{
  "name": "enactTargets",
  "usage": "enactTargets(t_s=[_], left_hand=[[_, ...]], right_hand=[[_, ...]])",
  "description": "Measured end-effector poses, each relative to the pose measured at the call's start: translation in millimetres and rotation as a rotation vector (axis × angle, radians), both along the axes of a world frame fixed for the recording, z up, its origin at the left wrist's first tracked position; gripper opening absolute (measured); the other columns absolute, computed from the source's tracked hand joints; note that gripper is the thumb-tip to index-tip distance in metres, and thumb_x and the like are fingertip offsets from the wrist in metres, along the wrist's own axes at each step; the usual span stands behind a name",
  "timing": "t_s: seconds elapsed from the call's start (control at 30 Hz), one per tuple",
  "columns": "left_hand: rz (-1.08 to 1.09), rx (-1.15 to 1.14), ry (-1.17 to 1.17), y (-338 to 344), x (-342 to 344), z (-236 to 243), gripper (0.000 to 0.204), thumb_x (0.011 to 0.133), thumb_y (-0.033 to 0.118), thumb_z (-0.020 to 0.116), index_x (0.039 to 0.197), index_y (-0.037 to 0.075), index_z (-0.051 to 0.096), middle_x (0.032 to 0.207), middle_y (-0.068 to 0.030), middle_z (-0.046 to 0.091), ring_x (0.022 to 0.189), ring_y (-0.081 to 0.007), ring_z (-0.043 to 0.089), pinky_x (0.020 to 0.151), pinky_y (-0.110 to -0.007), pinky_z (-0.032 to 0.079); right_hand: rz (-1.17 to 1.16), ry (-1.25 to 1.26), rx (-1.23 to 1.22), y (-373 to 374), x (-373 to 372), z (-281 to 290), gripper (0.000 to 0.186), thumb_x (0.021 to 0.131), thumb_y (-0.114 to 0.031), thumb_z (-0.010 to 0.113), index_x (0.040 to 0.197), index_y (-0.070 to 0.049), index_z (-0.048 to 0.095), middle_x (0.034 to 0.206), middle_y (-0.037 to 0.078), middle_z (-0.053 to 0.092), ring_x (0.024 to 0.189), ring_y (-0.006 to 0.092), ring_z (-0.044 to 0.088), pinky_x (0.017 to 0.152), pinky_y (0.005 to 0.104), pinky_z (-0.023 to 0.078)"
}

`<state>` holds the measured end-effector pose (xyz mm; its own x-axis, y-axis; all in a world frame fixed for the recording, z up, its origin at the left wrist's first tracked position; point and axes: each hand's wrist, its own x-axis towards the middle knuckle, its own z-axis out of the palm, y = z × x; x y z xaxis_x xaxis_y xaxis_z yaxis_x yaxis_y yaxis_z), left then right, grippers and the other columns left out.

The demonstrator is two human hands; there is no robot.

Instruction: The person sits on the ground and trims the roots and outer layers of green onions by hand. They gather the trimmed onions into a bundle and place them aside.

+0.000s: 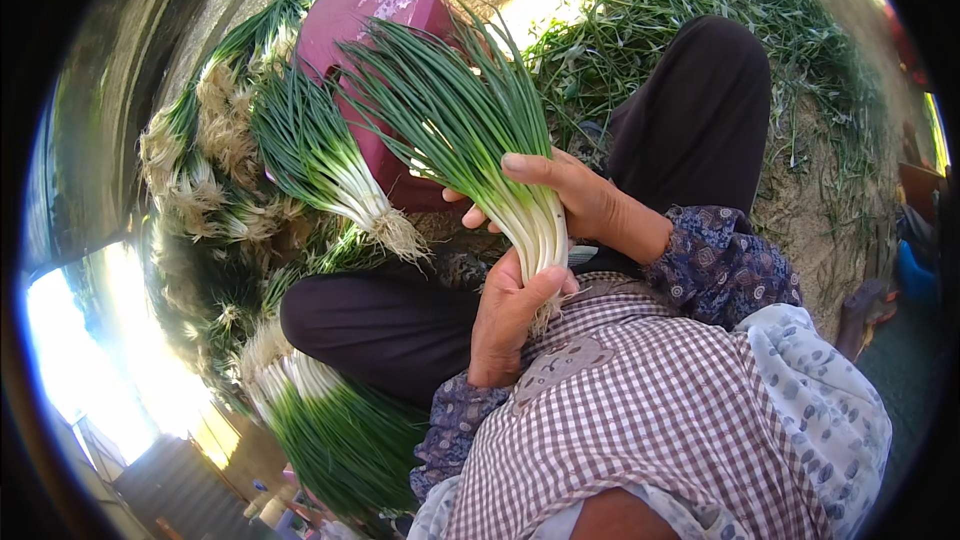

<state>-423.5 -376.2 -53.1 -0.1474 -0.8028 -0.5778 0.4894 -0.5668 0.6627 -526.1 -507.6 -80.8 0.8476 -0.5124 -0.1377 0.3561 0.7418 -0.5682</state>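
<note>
Both my hands hold one bunch of green onions (pixel 450 110), its white stalks toward me and its green tops fanned out to the upper left. My left hand (pixel 512 315) wraps round the white root end, where a few pale roots stick out below the fingers. Higher up the stalks, my right hand (pixel 575 190) grips the bunch from the right, with its thumb across the front and fingertips showing on the far side. Just left of it, a second bunch of green onions (pixel 335 155) lies on a purple plastic stool (pixel 385 15), its roots hanging toward my knee.
Several more green onion bunches with shaggy roots (pixel 215 130) are piled at the left. Another large bunch (pixel 335 430) lies beside my left leg (pixel 385 325). A heap of loose green leaves (pixel 690 15) covers the ground beyond my right knee (pixel 700 80).
</note>
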Motion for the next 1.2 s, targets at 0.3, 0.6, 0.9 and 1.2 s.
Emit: enactTargets(t_s=[0.3, 0.6, 0.9, 1.2], left_hand=[[0.209, -0.170, -0.276, -10.2, -8.0, -17.0, 0.047, 0.088, 0.018, 0.065, 0.125, -0.003, 0.046, 0.114, -0.0089, 0.056, 0.100, -0.0176, 0.058, 0.084, -0.031, 0.047], [0.438, -0.148, 0.136, 5.2, 12.9, -36.1, 0.035, 0.090, 0.018, 0.058, 0.118, -0.001, 0.051, 0.071, -0.0028, 0.049, 0.058, -0.0109, 0.043, 0.059, -0.028, 0.040], [0.475, -0.153, -0.008, -0.2, 4.3, -19.4, 0.048, 0.097, 0.034, 0.049, 0.130, -0.001, 0.041, 0.066, -0.0012, 0.045, 0.053, -0.0078, 0.039, 0.054, -0.027, 0.037], [0.461, -0.111, 0.004, 6.1, 8.7, -26.6, 0.052, 0.099, 0.038, 0.045, 0.135, 0.000, 0.037, 0.062, 0.0004, 0.044, 0.047, -0.0059, 0.035, 0.047, -0.023, 0.031]], right_hand=[[-0.444, 0.662, -1.322, 3.5, 29.2, 29.4, 0.102, 0.070, -0.046, 0.079, 0.141, 0.004, 0.026, 0.134, 0.025, 0.043, 0.118, 0.0315, 0.052, 0.086, 0.0408, 0.052], [0.008, 0.456, -0.153, -9.7, 28.6, -31.0, 0.075, 0.080, -0.046, 0.070, 0.128, 0.008, 0.047, 0.114, 0.018, 0.058, 0.097, 0.0219, 0.062, 0.072, 0.0291, 0.051], [-0.146, 0.364, -0.290, -9.3, 22.1, -29.5, 0.022, 0.093, -0.022, 0.057, 0.101, -0.002, 0.063, 0.084, -0.001, 0.063, 0.068, 0.0040, 0.056, 0.057, 0.0167, 0.045], [-0.149, 0.825, -0.713, -23.4, 10.5, -24.5, 0.027, 0.089, -0.027, 0.063, 0.080, -0.002, 0.064, 0.070, 0.001, 0.062, 0.061, 0.0049, 0.055, 0.051, 0.0214, 0.042]])
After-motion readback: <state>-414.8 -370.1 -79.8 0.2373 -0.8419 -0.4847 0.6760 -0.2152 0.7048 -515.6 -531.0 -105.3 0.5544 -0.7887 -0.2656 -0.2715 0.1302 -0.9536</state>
